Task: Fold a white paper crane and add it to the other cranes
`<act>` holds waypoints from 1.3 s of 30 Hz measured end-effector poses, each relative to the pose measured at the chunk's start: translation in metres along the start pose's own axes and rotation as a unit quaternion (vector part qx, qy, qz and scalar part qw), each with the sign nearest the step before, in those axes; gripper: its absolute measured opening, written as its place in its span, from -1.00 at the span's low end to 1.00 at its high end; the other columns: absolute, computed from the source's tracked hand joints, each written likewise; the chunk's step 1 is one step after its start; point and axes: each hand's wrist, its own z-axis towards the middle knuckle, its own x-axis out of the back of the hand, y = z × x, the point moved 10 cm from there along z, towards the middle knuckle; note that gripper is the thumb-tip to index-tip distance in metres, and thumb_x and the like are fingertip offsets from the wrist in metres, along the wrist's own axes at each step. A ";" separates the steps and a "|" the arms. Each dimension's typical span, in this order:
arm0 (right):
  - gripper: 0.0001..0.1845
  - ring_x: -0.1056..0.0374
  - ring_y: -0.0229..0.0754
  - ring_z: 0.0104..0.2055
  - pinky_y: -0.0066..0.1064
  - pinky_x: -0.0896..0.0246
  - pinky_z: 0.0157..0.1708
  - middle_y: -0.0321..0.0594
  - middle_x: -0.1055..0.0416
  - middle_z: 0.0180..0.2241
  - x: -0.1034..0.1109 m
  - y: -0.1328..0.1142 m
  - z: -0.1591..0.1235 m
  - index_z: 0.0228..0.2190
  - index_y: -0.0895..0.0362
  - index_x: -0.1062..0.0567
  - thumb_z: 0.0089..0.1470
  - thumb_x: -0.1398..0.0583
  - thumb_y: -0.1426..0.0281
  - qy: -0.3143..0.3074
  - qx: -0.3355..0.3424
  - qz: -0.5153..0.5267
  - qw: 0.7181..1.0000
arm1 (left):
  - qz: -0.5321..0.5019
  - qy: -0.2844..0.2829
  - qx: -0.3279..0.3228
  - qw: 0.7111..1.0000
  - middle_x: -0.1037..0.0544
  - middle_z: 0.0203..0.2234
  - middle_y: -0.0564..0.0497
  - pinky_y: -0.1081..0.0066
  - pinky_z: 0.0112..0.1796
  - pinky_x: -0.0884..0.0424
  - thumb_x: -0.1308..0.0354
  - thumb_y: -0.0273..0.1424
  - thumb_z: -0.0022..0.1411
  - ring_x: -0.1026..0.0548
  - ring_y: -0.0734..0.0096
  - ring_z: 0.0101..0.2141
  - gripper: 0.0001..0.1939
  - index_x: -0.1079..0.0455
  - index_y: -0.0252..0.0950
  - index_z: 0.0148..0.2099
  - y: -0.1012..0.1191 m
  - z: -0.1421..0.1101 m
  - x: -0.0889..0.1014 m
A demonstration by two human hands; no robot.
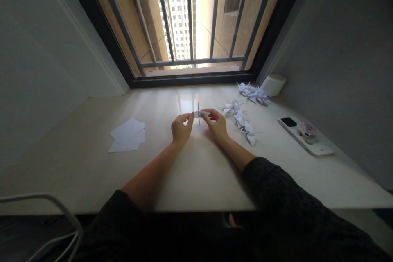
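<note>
Between my hands, over the middle of the white sill, is a small white paper crane point(197, 114), seen end-on with thin points sticking up and down. My left hand point(182, 128) pinches its left side between thumb and fingertips. From the other side, the thumb and fingers of my right hand point(216, 124) grip it too. Just right of my right hand lies a row of folded paper cranes point(241, 120), and a second heap of cranes point(253, 93) sits farther back. Fine folds of the held piece are too small to make out.
Loose white paper sheets point(127, 136) overlap at the left. A phone with a round grip point(307, 136) lies at the right. A white cup-like roll point(273, 85) stands at the back right corner, near the barred window point(196, 75). White cables point(61, 208) loop at the lower left.
</note>
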 end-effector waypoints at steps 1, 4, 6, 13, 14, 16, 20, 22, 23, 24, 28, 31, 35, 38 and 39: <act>-0.67 -0.37 -0.21 -0.38 -0.36 -0.25 -0.28 -0.25 -0.48 -0.45 0.000 -0.002 0.000 -0.30 0.09 -0.54 -0.02 -0.18 0.14 0.000 0.006 -0.010 1.000 | 0.011 -0.004 -0.010 1.000 -0.59 -0.38 -0.05 0.39 -0.28 -0.32 -0.04 -0.16 0.21 -0.47 0.34 -0.35 -0.68 -0.53 -0.24 -0.32 0.002 -0.001 -0.001; -0.68 -0.38 -0.19 -0.38 -0.35 -0.25 -0.29 -0.24 -0.51 -0.45 0.002 -0.005 -0.001 -0.43 0.09 -0.56 -0.03 -0.18 0.11 0.009 0.018 -0.027 0.999 | 0.031 -0.008 -0.020 0.999 -0.58 -0.35 -0.05 0.40 -0.26 -0.33 -0.03 -0.17 0.21 -0.47 0.34 -0.32 -0.69 -0.52 -0.23 -0.31 0.004 -0.002 -0.002; -0.67 -0.38 -0.18 -0.36 -0.35 -0.25 -0.30 -0.23 -0.52 -0.43 0.003 -0.006 -0.001 -0.50 0.10 -0.55 -0.04 -0.19 0.10 0.019 0.022 -0.027 0.999 | 0.036 -0.017 -0.011 0.999 -0.58 -0.34 -0.02 0.41 -0.26 -0.33 -0.02 -0.16 0.22 -0.48 0.36 -0.31 -0.69 -0.50 -0.22 -0.28 0.004 -0.002 -0.003; -0.70 -0.38 -0.17 -0.37 -0.35 -0.24 -0.33 -0.23 -0.52 -0.46 -0.003 -0.008 -0.004 -0.52 0.10 -0.56 -0.09 -0.23 0.12 0.011 0.010 0.018 1.000 | 0.052 -0.083 0.040 0.994 -0.54 -0.46 0.06 0.48 -0.38 -0.29 0.04 -0.03 0.20 -0.48 0.43 -0.41 -0.61 -0.40 -0.21 -0.35 -0.001 -0.005 -0.016; -0.69 -0.38 -0.18 -0.37 -0.36 -0.24 -0.33 -0.24 -0.51 -0.47 -0.006 -0.006 -0.005 -0.51 0.10 -0.56 -0.08 -0.22 0.11 0.002 0.001 0.037 0.999 | 0.047 -0.092 0.044 0.994 -0.54 -0.47 0.06 0.48 -0.39 -0.28 0.07 -0.03 0.22 -0.48 0.44 -0.43 -0.60 -0.39 -0.21 -0.35 -0.002 -0.005 -0.018; -0.68 -0.38 -0.18 -0.38 -0.37 -0.23 -0.36 -0.24 -0.50 -0.48 -0.010 -0.003 -0.006 -0.49 0.11 -0.55 -0.07 -0.21 0.10 -0.009 -0.018 0.066 0.998 | 0.032 -0.105 0.043 0.993 -0.53 -0.50 0.06 0.49 -0.41 -0.27 0.12 -0.03 0.25 -0.47 0.45 -0.46 -0.57 -0.38 -0.22 -0.36 -0.003 -0.005 -0.021; -0.67 -0.32 -0.22 -0.45 -0.39 -0.20 -0.40 -0.28 -0.42 -0.54 -0.012 0.003 -0.007 -0.53 0.12 -0.48 -0.06 -0.19 0.10 -0.015 -0.043 0.053 0.998 | 0.027 -0.099 0.030 0.994 -0.45 -0.62 0.08 0.51 -0.47 -0.22 0.15 -0.03 0.26 -0.44 0.46 -0.54 -0.52 -0.36 -0.26 -0.46 -0.001 -0.005 -0.021; -0.67 -0.30 -0.23 -0.46 -0.39 -0.20 -0.41 -0.30 -0.38 -0.55 -0.013 0.002 -0.008 -0.53 0.12 -0.44 -0.04 -0.18 0.10 -0.021 -0.043 0.033 0.998 | 0.030 -0.098 0.022 0.995 -0.43 -0.64 0.08 0.51 -0.49 -0.20 0.13 -0.04 0.25 -0.43 0.48 -0.56 -0.52 -0.35 -0.27 -0.48 0.002 -0.005 -0.021; -0.66 -0.30 -0.23 -0.46 -0.40 -0.19 -0.41 -0.30 -0.37 -0.55 -0.013 0.000 -0.008 -0.52 0.11 -0.42 -0.02 -0.16 0.09 -0.024 -0.041 0.025 0.999 | 0.032 -0.099 0.017 0.994 -0.43 -0.64 0.09 0.51 -0.50 -0.19 0.13 -0.04 0.26 -0.42 0.48 -0.57 -0.52 -0.35 -0.27 -0.48 0.003 -0.005 -0.021; -0.65 -0.30 -0.23 -0.45 -0.40 -0.19 -0.40 -0.30 -0.37 -0.54 -0.013 -0.001 -0.009 -0.51 0.11 -0.40 0.00 -0.14 0.07 -0.026 -0.038 0.020 0.999 | 0.033 -0.102 0.012 0.994 -0.44 -0.64 0.09 0.51 -0.50 -0.19 0.13 -0.05 0.26 -0.42 0.49 -0.57 -0.53 -0.35 -0.27 -0.47 0.005 -0.005 -0.022; -0.61 -0.25 -0.25 -0.47 -0.41 -0.15 -0.42 -0.33 -0.32 -0.54 -0.018 -0.009 -0.011 -0.51 0.09 -0.34 0.08 -0.06 0.03 -0.055 -0.021 0.004 0.998 | 0.032 -0.110 0.006 0.993 -0.44 -0.63 0.08 0.52 -0.49 -0.20 0.13 -0.07 0.27 -0.40 0.50 -0.57 -0.54 -0.36 -0.27 -0.46 0.007 -0.007 -0.023; -0.58 -0.21 -0.27 -0.49 -0.42 -0.12 -0.43 -0.34 -0.27 -0.56 -0.024 -0.019 -0.014 -0.54 0.09 -0.31 0.15 0.01 0.06 -0.087 0.009 0.000 0.996 | 0.008 -0.111 0.005 0.994 -0.41 -0.63 0.09 0.51 -0.49 -0.20 0.12 -0.09 0.27 -0.38 0.51 -0.57 -0.54 -0.35 -0.28 -0.48 0.007 -0.008 -0.025; -0.58 -0.18 -0.28 -0.50 -0.42 -0.08 -0.44 -0.35 -0.22 -0.58 -0.022 -0.032 -0.017 -0.55 0.09 -0.29 0.19 0.04 0.10 -0.076 0.047 -0.004 0.996 | -0.064 -0.099 0.027 0.993 -0.32 -0.67 0.10 0.50 -0.50 -0.20 0.10 -0.09 0.25 -0.32 0.52 -0.59 -0.54 -0.30 -0.29 -0.53 0.004 -0.008 -0.027; -0.58 -0.17 -0.29 -0.51 -0.42 -0.06 -0.45 -0.36 -0.19 -0.59 -0.018 -0.035 -0.017 -0.58 0.09 -0.25 0.19 0.04 0.10 -0.052 0.057 0.006 0.997 | -0.127 -0.104 0.045 0.985 -0.29 -0.67 0.11 0.50 -0.51 -0.21 0.07 -0.08 0.24 -0.29 0.53 -0.59 -0.55 -0.27 -0.29 -0.53 0.005 -0.008 -0.030; -0.58 -0.16 -0.29 -0.51 -0.42 -0.06 -0.45 -0.36 -0.18 -0.59 -0.017 -0.034 -0.017 -0.58 0.09 -0.24 0.19 0.04 0.10 -0.045 0.054 0.016 0.997 | -0.147 -0.106 0.050 0.982 -0.29 -0.66 0.11 0.50 -0.51 -0.22 0.06 -0.08 0.23 -0.29 0.53 -0.58 -0.56 -0.26 -0.29 -0.53 0.006 -0.008 -0.031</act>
